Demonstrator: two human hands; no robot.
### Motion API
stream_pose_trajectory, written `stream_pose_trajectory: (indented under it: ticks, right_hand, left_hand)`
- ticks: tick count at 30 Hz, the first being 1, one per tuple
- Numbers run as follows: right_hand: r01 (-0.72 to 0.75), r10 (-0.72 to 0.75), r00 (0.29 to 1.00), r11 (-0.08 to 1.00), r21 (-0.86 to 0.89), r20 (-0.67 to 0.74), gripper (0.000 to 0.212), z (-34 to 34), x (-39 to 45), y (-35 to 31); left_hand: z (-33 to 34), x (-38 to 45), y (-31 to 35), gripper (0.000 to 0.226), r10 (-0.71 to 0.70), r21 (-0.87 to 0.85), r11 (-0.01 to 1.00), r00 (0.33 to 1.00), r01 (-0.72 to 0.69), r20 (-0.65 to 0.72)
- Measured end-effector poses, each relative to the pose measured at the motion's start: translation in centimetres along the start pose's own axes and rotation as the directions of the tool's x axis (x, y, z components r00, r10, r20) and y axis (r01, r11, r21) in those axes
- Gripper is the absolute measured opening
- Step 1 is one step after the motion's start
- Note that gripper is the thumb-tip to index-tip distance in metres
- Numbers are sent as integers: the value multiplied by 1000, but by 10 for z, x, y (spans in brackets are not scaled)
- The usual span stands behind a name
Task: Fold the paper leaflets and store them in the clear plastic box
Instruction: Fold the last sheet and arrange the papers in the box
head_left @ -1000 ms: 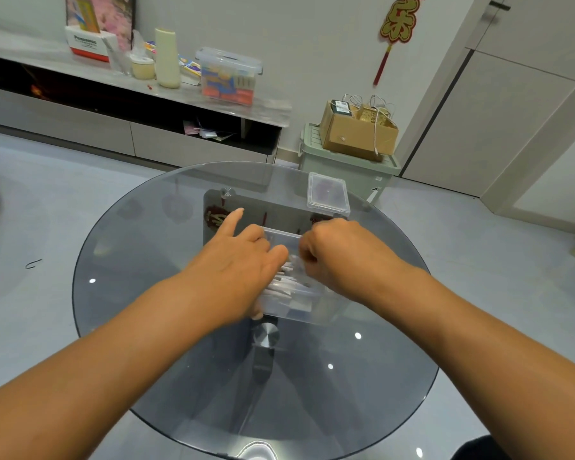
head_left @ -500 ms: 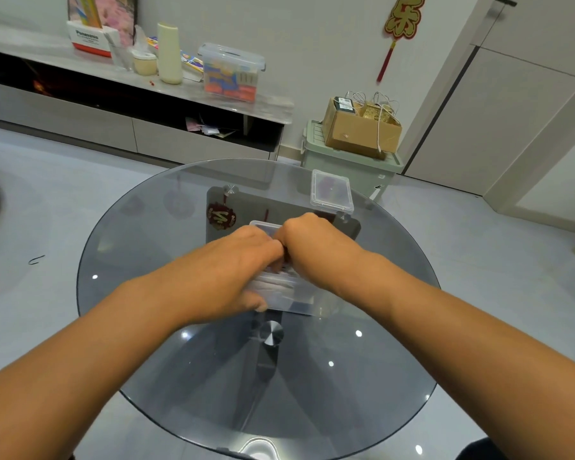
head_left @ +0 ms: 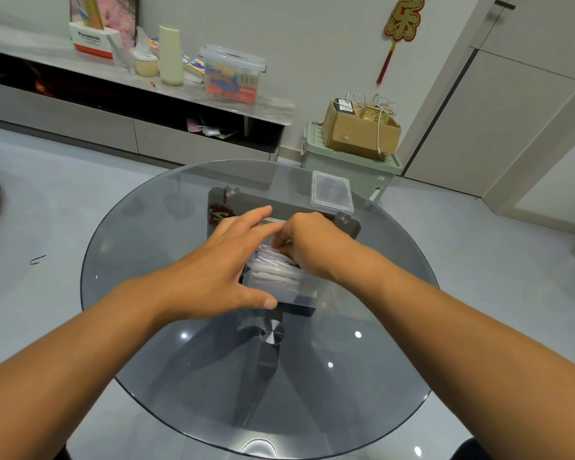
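Observation:
A clear plastic box [head_left: 281, 288] stands on the middle of the round glass table [head_left: 166, 376]. Several folded white paper leaflets [head_left: 273, 264] are stacked upright inside it. My left hand [head_left: 218, 270] holds the box from its left side, with the thumb along the near wall and the fingers stretched over the far rim. My right hand [head_left: 314, 244] reaches into the box from the right. Its curled fingertips pinch the leaflets at the far end. Both hands hide much of the box.
The box's clear lid [head_left: 332, 193] lies flat on the table, just beyond my right hand. Past the table are a green storage bin [head_left: 346, 167] with a cardboard box on it and a low cabinet [head_left: 113, 127] along the wall.
My left hand has spread out from a closed grip, and its fingers now stretch over the box's far rim. My right hand stays in the box on the leaflets.

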State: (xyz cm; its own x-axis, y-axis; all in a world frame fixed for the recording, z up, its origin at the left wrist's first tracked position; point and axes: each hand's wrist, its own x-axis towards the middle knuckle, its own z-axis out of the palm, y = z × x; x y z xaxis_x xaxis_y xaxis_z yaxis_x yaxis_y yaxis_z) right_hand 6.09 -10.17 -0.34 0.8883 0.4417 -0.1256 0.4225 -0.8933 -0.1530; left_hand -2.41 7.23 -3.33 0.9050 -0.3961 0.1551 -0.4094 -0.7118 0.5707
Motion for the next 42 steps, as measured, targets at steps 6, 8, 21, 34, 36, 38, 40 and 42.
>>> stream_pose_trajectory:
  ticks: [6, 8, 21, 34, 36, 38, 40, 42]
  right_hand:
    - [-124, 146, 984, 973, -193, 101, 17, -40, -22, -3]
    - [-180, 220, 938, 969, -168, 267, 15, -58, -27, 0]
    - [35, 40, 976, 941, -336, 212, 20, -27, -27, -11]
    - [-353, 313, 932, 901, 253, 183, 18, -27, -21, 3]
    - [-353, 310, 934, 880, 318, 180, 12, -20, -17, -2]
    - [-348, 307, 937, 870, 349, 168, 13, -16, -15, -9]
    - [-376, 328, 925, 852, 363, 190, 18, -16, -14, -11]
    - [-417, 360, 907, 843, 339, 219, 21, -20, -17, -10]
  left_hand:
    - [4, 3, -9, 72, 152, 361, 924, 987, -126, -45]
    - [1, 7, -9, 62, 196, 492, 856, 980, -159, -24]
    - [-2, 8, 6, 67, 106, 460, 877, 990, -139, 97]
    - [1, 17, 17, 66, 1, 643, 763, 994, -70, 107]
    - [0, 16, 18, 66, -8, 620, 782, 994, -63, 111]
    - [-1, 16, 20, 64, -18, 594, 802, 992, -60, 125]
    - [-2, 17, 20, 62, -12, 583, 810, 991, -68, 132]
    - [-3, 17, 21, 61, -20, 572, 818, 991, -61, 134]
